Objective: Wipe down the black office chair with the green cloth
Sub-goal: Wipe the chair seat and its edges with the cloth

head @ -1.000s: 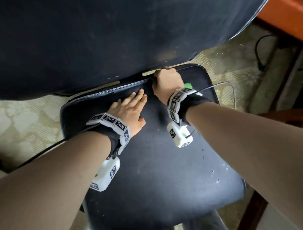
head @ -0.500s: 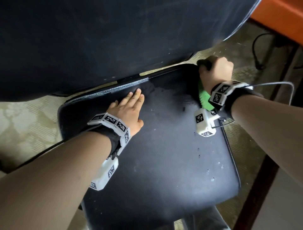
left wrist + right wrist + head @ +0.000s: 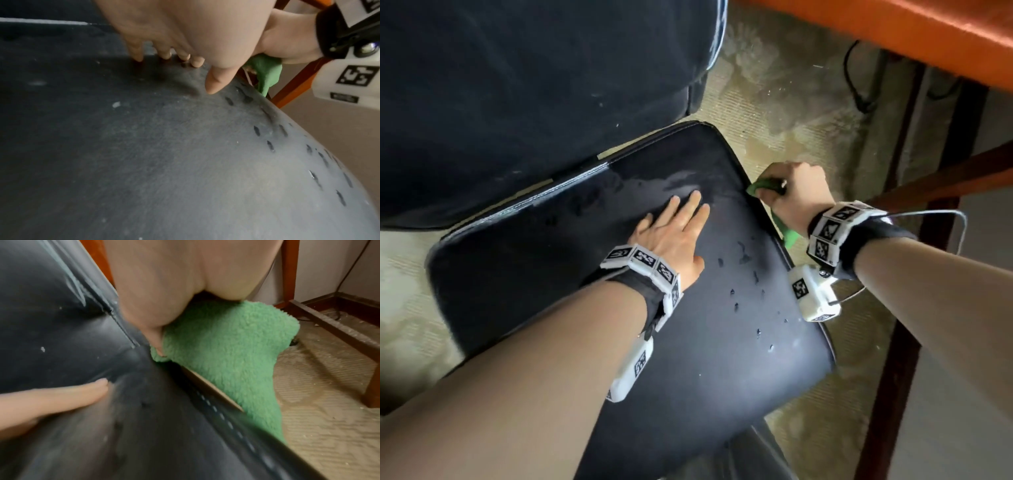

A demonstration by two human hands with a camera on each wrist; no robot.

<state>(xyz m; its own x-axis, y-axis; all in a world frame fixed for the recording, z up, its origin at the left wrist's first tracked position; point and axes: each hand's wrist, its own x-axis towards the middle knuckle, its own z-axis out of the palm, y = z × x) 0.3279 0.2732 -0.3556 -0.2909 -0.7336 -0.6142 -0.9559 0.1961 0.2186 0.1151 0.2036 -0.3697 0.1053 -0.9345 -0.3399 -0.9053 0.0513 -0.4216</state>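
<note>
Head view: left hand [image 3: 674, 236] lies flat on the chair [image 3: 688, 342] seat, fingers straight and spread, near its right edge. Beyond it, right hand [image 3: 796, 192] is clenched round the cloth [image 3: 226, 353], pressed against the seat's right edge toward the back corner, its tail hanging over the carpet [image 3: 791, 113].

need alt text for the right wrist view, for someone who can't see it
The right hand grips a fluffy green cloth against the side edge of a black office chair seat. The left hand's fingers lie flat on the seat, with patterned carpet below.
</note>
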